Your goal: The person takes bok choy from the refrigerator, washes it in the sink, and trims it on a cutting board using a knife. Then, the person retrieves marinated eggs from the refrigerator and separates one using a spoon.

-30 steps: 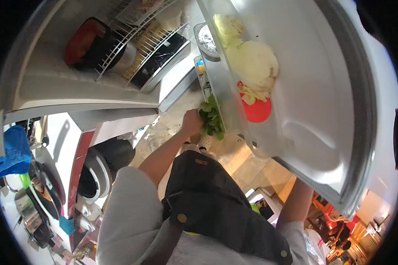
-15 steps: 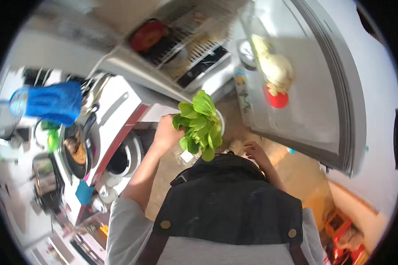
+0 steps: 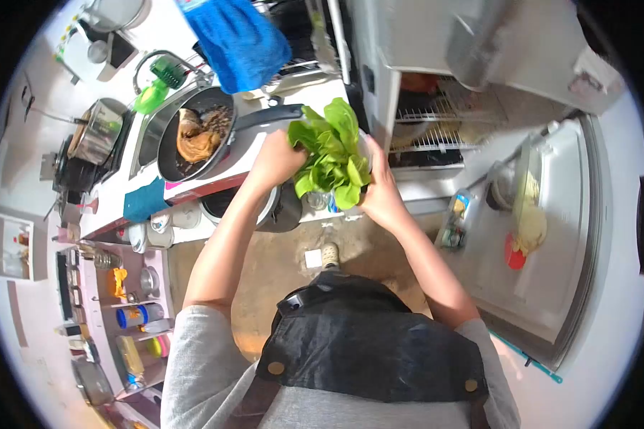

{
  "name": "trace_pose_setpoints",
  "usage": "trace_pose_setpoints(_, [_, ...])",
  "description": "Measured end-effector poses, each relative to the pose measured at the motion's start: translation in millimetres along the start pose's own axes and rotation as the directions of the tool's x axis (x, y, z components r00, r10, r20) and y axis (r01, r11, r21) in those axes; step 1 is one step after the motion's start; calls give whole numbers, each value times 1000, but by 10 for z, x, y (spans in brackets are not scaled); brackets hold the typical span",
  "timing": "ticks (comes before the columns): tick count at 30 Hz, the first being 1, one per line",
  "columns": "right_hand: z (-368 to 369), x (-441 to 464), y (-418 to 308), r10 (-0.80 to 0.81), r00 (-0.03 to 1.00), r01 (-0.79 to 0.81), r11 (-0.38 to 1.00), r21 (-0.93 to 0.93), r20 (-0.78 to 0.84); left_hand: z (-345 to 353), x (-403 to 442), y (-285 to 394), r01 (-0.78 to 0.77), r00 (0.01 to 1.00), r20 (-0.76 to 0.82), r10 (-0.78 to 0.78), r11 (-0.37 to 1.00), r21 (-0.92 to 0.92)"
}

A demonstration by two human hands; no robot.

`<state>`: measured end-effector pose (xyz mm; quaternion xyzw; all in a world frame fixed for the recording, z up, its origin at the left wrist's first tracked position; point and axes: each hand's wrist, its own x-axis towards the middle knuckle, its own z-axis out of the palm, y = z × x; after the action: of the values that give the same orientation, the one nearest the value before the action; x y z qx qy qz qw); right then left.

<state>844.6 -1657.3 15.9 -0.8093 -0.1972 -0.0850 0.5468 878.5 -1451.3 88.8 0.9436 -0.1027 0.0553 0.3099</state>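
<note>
A bunch of green leafy lettuce (image 3: 329, 154) is held up in front of me, between both hands. My left hand (image 3: 277, 159) is closed on its left side, with the fingertips hidden among the leaves. On the other side my right hand (image 3: 381, 191) curls round the edge of the bunch, its fingers partly behind the leaves. A sliver of something white shows behind the lettuce by my right hand; its kind is hidden. Just beyond my left hand, a frying pan (image 3: 225, 136) with a piece of browned food (image 3: 197, 143) rests at the counter and sink.
On the right, the fridge door (image 3: 551, 286) stands open, with wire shelves (image 3: 433, 118) inside the fridge. A blue towel (image 3: 240, 43) hangs over the counter (image 3: 247, 154). A metal pot (image 3: 99, 132) sits on the stove at left. Below it are pink shelves (image 3: 96, 293) with jars.
My view has turned toward the counter, and the open fridge now lies farther right. My right hand has come up from low at my side to the lettuce. My left hand keeps its hold.
</note>
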Motion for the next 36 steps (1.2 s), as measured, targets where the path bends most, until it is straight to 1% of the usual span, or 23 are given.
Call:
trace_pose_setpoints(1, [131, 147, 20, 16, 999, -13, 996, 84, -37, -30, 111, -98, 94, 994, 43, -97, 994, 59])
trace_pose_setpoints(4, [382, 413, 163, 34, 995, -22, 992, 127, -92, 41, 334, -377, 107, 994, 17, -109, 988, 114])
trace_pose_setpoints(5, [471, 460, 289, 96, 994, -69, 921, 383, -51, 62, 351, -408, 108, 994, -9, -108, 983, 148])
trace_pose_setpoints(6, [484, 508, 317, 48, 996, -25, 962, 273, -78, 47, 330, -419, 74, 996, -50, -72, 997, 26])
trace_pose_setpoints(7, [478, 548, 322, 3, 995, 13, 988, 156, -103, -10, 318, -448, 100, 995, 24, -100, 995, 5])
trace_pose_setpoints(8, [472, 569, 317, 52, 994, -40, 992, 120, -96, -25, 276, -521, 120, 993, 37, -115, 977, -174])
trace_pose_setpoints(9, [487, 601, 309, 41, 994, -26, 988, 152, -97, -27, 256, -590, 137, 991, 54, -126, 926, -352])
trace_pose_setpoints(10, [503, 635, 297, 29, 995, -11, 983, 185, -98, -84, 283, -716, 329, 932, 286, -224, 854, -403])
trace_pose_setpoints(11, [507, 658, 284, 58, 994, -25, 951, 310, -97, -73, 278, -756, 378, 924, 279, -260, 719, -582])
trace_pose_setpoints(12, [528, 703, 215, 15, 993, 25, 939, 344, -115, -53, 224, -783, 412, 909, 290, -297, 548, -728])
trace_pose_setpoints(13, [531, 743, 194, 51, 991, -11, 951, 310, -121, -46, 206, -822, 430, 887, 318, -334, 350, -832])
trace_pose_setpoints(14, [520, 777, 190, 92, 987, -53, 959, 279, -129, -75, 221, -892, 411, 878, 388, -281, 25, -911])
trace_pose_setpoints(16, [526, 811, 204, 172, 970, -132, 966, 220, -171, -93, 237, -971, 342, 877, 391, -279, -209, -916])
trace_pose_setpoints(17, [542, 828, 220, 168, 968, -132, 972, 192, -187, -103, 241, -993, 303, 874, 395, -282, -319, -898])
trace_pose_setpoints(19, [544, 890, 229, 149, 966, -122, 983, 134, -211, -161, 201, -987, 354, 857, 454, -244, -362, -862])
trace_pose_setpoints(21, [603, 936, 232, 170, 952, -131, 977, 166, -253, -224, 84, -1008, 397, 841, 499, -208, -388, -832])
trace_pose_setpoints(23, [677, 1017, 252, 158, 947, -119, 981, 151, -279, -325, -91, -1054, 479, 813, 560, -156, -366, -798])
trace_pose_setpoints(24, [738, 1048, 187, 169, 929, -152, 985, 76, -329, -344, -196, -1100, 506, 797, 587, -145, -371, -779])
trace_pose_setpoints(25, [776, 1057, 242, 131, 926, -134, 991, 17, -354, -373, -308, -1143, 531, 779, 612, -140, -373, -761])
trace_pose_setpoints(27, [896, 1070, 421, 52, 914, -94, 992, -85, -402, -523, -528, -1137, 559, 764, 624, -167, -313, -768])
trace_pose_setpoints(31, [1022, 1060, 137, 68, 925, -127, 982, -136, -373, -753, -903, -1104, 539, 749, 605, -272, -281, -794])
trace_pose_setpoints(34, [1003, 979, 137, 165, 944, -154, 986, 59, -285, -883, -1145, -1076, 542, 709, 573, -411, -203, -816])
trace_pose_setpoints(36, [920, 899, 129, 206, 936, -188, 978, 88, -286, -921, -1282, -1015, 511, 700, 510, -500, -149, -847])
